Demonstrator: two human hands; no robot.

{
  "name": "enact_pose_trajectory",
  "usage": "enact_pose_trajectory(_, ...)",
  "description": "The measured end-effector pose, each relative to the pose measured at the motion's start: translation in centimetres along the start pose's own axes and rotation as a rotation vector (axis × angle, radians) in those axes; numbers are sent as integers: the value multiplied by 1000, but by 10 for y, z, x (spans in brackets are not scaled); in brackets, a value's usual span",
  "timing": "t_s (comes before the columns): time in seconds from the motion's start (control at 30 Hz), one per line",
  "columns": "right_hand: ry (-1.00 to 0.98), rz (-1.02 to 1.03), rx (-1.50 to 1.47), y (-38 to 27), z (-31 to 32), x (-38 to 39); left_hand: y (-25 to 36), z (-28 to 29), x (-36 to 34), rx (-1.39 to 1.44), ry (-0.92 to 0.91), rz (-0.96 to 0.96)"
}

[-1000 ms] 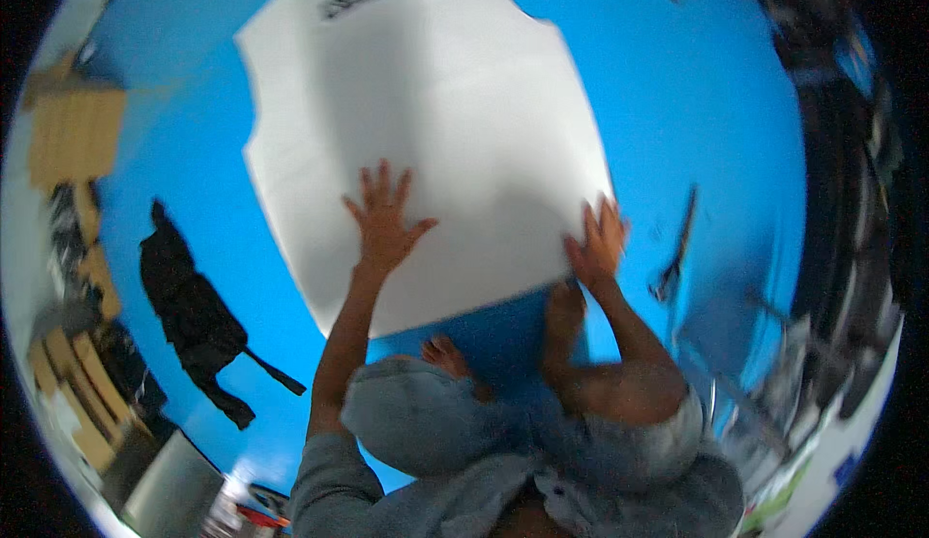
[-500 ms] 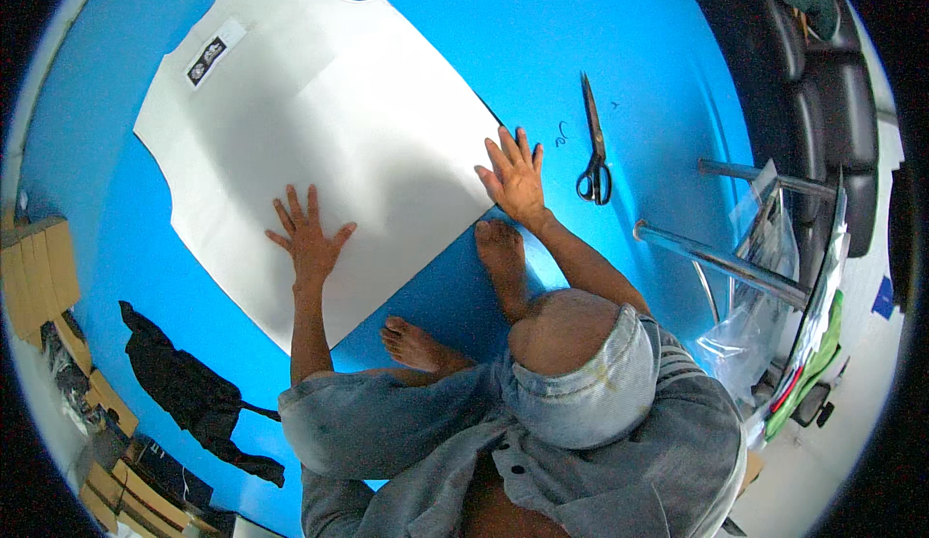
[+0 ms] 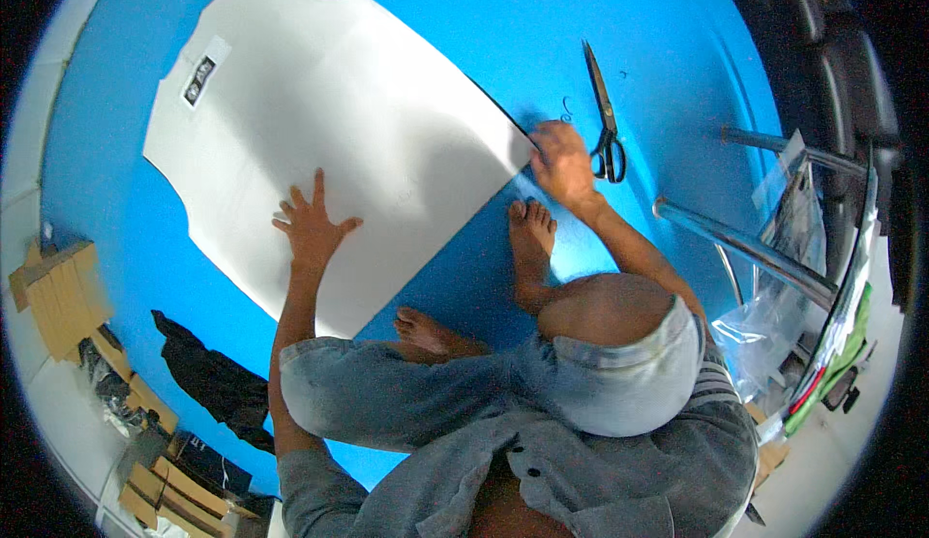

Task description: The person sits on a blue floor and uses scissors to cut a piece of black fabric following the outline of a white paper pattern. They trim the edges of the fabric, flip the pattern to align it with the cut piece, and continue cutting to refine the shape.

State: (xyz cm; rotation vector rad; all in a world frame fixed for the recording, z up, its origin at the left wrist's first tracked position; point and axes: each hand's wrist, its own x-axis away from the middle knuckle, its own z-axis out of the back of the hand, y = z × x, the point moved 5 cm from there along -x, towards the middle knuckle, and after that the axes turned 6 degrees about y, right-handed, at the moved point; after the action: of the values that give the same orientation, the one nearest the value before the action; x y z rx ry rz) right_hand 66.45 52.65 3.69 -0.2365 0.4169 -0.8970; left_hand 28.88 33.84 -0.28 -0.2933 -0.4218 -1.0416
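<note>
A large white panel (image 3: 329,103), cut like a shirt body with armhole curves, lies flat on the blue surface; whether it is paper or cloth I cannot tell. Along its right edge shows a thin dark line. My left hand (image 3: 314,231) rests open on it, fingers spread. At its near right corner, my right hand (image 3: 564,163) has its fingers curled in at the edge, slightly blurred. What they pinch, if anything, is hidden. Just right of that hand lie black-handled scissors (image 3: 606,117), their blades pointing away from me.
A small printed patch (image 3: 201,78) sits on the panel's far left. Crumpled black cloth (image 3: 218,378) and cardboard pieces (image 3: 63,296) lie at left. Metal legs (image 3: 745,253), clear plastic (image 3: 760,335) and a black padded seat (image 3: 852,93) stand at right. My bare feet (image 3: 532,238) are near the panel's lower edge.
My right hand, flat and spread at the panel's edge before, has moved slightly right and curled its fingers. My left hand stays spread on the panel. The whole view has shifted a little.
</note>
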Motion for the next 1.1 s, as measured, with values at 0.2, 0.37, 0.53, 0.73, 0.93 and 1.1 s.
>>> enact_pose_trajectory(0.2, -83, 220, -55, -79, -94, -90, 10, 9, -2, -61, -41, -27)
enact_pose_trajectory(0.37, -30, -171, -85, -101, -132, -137, 12, 7, -2, 3, -35, -21)
enact_pose_trajectory(0.53, -87, -171, -67, -110, -128, -136, 12, 5, 2, -36, -43, 10)
enact_pose_trajectory(0.73, -178, -110, -234, -116, -124, -118, 14, 2, 5, -56, -114, 59)
enact_pose_trajectory(0.93, -97, -114, -138, -93, -121, -129, 19, 4, -6, -122, -116, 33)
enact_pose_trajectory(1.1, -9, -206, -162, -74, -129, -130, 14, 3, -1, -128, -71, -7)
